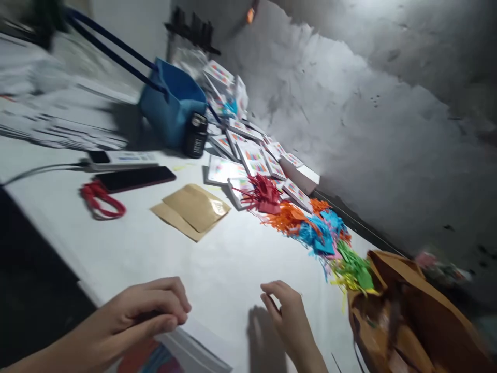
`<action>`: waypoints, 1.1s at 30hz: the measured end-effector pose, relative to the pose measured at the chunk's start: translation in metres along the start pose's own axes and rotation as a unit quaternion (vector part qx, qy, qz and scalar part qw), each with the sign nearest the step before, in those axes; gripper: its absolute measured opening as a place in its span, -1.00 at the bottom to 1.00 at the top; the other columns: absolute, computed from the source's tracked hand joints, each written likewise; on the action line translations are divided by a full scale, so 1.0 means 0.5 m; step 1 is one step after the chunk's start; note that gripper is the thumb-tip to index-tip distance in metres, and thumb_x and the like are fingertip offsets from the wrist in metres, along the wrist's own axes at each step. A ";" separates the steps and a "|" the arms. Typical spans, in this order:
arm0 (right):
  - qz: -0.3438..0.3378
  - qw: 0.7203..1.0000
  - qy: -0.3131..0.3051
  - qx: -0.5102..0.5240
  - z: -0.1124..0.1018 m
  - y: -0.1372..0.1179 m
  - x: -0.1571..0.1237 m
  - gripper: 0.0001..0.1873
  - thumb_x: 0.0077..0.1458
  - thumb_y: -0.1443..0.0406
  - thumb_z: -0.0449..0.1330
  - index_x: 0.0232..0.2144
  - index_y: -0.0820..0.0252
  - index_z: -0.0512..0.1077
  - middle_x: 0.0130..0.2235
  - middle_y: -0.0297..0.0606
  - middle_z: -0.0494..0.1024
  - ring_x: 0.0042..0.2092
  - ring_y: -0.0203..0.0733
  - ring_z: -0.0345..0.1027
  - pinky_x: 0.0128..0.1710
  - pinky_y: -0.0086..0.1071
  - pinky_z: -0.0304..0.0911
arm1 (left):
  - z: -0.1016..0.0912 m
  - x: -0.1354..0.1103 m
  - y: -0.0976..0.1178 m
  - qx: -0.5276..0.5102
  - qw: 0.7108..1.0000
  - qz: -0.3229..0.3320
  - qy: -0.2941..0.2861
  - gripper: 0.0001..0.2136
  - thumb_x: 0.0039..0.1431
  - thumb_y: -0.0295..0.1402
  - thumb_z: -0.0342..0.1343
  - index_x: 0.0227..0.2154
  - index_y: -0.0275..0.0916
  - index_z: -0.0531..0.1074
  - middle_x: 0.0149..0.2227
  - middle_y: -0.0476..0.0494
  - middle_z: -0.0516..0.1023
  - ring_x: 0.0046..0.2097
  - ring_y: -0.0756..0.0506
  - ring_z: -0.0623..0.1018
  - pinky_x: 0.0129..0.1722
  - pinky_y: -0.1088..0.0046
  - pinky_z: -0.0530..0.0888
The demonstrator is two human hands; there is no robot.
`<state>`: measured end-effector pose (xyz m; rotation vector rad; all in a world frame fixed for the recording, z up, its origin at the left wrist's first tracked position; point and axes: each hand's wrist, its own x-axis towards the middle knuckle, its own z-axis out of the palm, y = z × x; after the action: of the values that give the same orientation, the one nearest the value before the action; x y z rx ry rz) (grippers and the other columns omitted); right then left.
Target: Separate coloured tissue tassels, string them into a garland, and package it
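Observation:
At the lower left, my left hand [151, 311] is closed at the upper edge of a white printed box [198, 344]. Red and blue print shows on the box's side, and its lower part is cut off by the frame. My right hand [289, 318] hovers over the white table, casting a shadow, thumb and fingers apart with nothing between them. Beyond both hands lies a brown paper envelope [194, 210]. Bundles of cut paper strips run to the right: red [264, 194], orange [287, 215], blue [318, 233] and green [353, 267].
A brown bag [411, 311] stands open at the right. Several white boxes [252, 158] are heaped along the wall. Farther left are a blue bag [171, 103], a black can [195, 135], a phone [135, 178], a power strip [122, 159] and a red cord [101, 201].

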<state>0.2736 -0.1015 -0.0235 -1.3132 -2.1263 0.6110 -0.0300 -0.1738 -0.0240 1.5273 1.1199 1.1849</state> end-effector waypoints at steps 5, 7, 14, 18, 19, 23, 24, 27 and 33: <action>-0.030 0.999 -0.027 0.021 0.134 -0.053 0.272 -0.82 0.15 0.34 0.24 -0.17 0.16 0.56 -0.17 -0.23 0.60 -0.20 -0.19 0.48 -0.08 -0.27 0.36 | -0.087 -0.022 -0.021 -0.061 0.996 -0.045 0.043 -0.69 0.20 -0.04 0.18 -0.50 -0.14 0.58 -0.37 -0.05 0.52 -0.29 -0.12 0.52 -0.26 0.50 0.41; 0.003 1.000 0.000 0.027 0.188 -0.058 0.373 -0.81 0.21 0.28 0.25 -0.13 0.22 0.50 -0.12 -0.22 0.56 -0.18 -0.19 0.46 -0.06 -0.19 0.37 | -0.127 -0.031 -0.042 -0.057 0.994 -0.060 0.065 -0.60 0.16 0.08 0.18 -0.53 -0.15 0.57 -0.37 -0.06 0.51 -0.29 -0.13 0.51 -0.26 0.49 0.41; 0.072 0.984 -0.003 0.164 0.291 -0.067 0.492 -0.74 0.27 0.14 0.22 -0.20 0.26 0.45 -0.24 -0.32 0.52 -0.30 -0.29 0.44 -0.28 -0.33 0.41 | -0.211 -0.042 -0.113 -0.025 0.996 -0.069 0.054 -0.43 0.17 0.25 0.01 -0.52 -0.17 0.54 -0.35 -0.09 0.55 -0.31 -0.13 0.51 -0.26 0.46 0.42; 0.053 0.956 0.002 0.288 0.231 -0.070 0.414 -0.66 0.17 0.04 0.26 -0.35 0.19 0.36 -0.43 -0.44 0.40 -0.40 -0.33 0.34 -0.34 -0.39 0.33 | -0.223 -0.033 -0.123 0.002 0.992 -0.113 0.060 -0.49 0.22 0.19 0.00 -0.46 -0.15 0.56 -0.37 -0.06 0.57 -0.30 -0.14 0.52 -0.24 0.44 0.45; 0.049 0.949 0.007 0.310 0.204 -0.072 0.387 -0.64 0.11 0.01 0.29 -0.36 0.16 0.34 -0.44 -0.45 0.38 -0.40 -0.32 0.32 -0.35 -0.40 0.31 | -0.222 -0.029 -0.119 0.007 0.988 -0.132 0.077 -0.53 0.22 0.17 0.02 -0.38 -0.13 0.58 -0.35 -0.06 0.58 -0.27 -0.16 0.53 -0.22 0.43 0.47; 0.051 0.933 0.013 0.356 0.096 -0.085 0.270 -0.64 0.03 0.05 0.38 -0.30 0.13 0.39 -0.38 -0.39 0.43 -0.34 -0.29 0.30 -0.34 -0.44 0.24 | -0.202 -0.008 -0.080 0.011 0.977 -0.143 0.156 -0.49 0.22 0.13 0.03 0.11 -0.03 0.38 0.05 -0.17 0.55 -0.01 -0.27 0.51 -0.09 0.33 0.50; 0.056 0.931 0.011 0.361 0.077 -0.091 0.242 -0.67 0.04 0.08 0.38 -0.29 0.13 0.41 -0.37 -0.37 0.45 -0.33 -0.29 0.30 -0.33 -0.45 0.23 | -0.194 -0.003 -0.067 0.008 0.979 -0.132 0.156 -0.45 0.24 0.12 0.01 0.19 0.00 0.29 0.17 -0.20 0.46 0.02 -0.28 0.50 -0.06 0.30 0.50; 0.088 0.919 -0.004 0.385 0.049 -0.109 0.173 -0.72 0.06 0.15 0.40 -0.26 0.13 0.45 -0.35 -0.34 0.49 -0.31 -0.29 0.33 -0.32 -0.47 0.24 | -0.165 0.011 -0.032 -0.013 0.987 -0.124 0.102 -0.30 0.25 0.08 0.01 0.37 0.08 -0.06 0.32 -0.27 0.28 -0.03 -0.24 0.52 -0.04 0.23 0.50; 0.230 0.822 0.012 0.520 0.063 -0.119 0.088 -0.56 -0.10 0.16 0.48 -0.22 0.11 0.39 -0.42 -0.38 0.53 -0.43 -0.30 0.40 -0.39 -0.44 0.29 | -0.111 0.030 -0.008 -0.007 0.988 -0.155 -0.001 -0.22 0.28 0.00 -0.01 0.42 0.01 -0.30 0.15 -0.25 0.47 -0.03 -0.21 0.53 -0.01 0.25 0.45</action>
<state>0.1981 -0.0891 0.0009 -1.0965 -1.0364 1.6342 -0.0830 -0.1522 -0.0160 1.2862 1.2918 0.9752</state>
